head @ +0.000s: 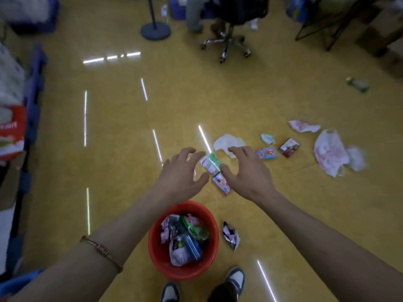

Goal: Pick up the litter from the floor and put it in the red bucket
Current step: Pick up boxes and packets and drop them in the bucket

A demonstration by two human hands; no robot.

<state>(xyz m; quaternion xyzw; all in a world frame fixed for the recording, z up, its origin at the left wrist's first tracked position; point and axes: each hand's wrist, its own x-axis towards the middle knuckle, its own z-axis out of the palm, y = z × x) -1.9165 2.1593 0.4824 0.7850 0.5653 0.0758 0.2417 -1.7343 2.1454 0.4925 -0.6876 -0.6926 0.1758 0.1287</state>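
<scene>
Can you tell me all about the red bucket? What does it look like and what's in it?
The red bucket is round and looks like smooth plastic. It stands upright on the yellow floor, mouth open, with no lid or handle showing. Crumpled wrappers in purple, green, blue and pink fill part of it. The person's left forearm covers its far rim in the picture; I cannot tell if they touch.

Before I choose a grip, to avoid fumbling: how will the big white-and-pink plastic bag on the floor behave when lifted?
The plastic bag lies crumpled and flattened on the floor, so it is probably floppy and will sag from any pinch. It looks thin and empty, so likely very light.
</scene>
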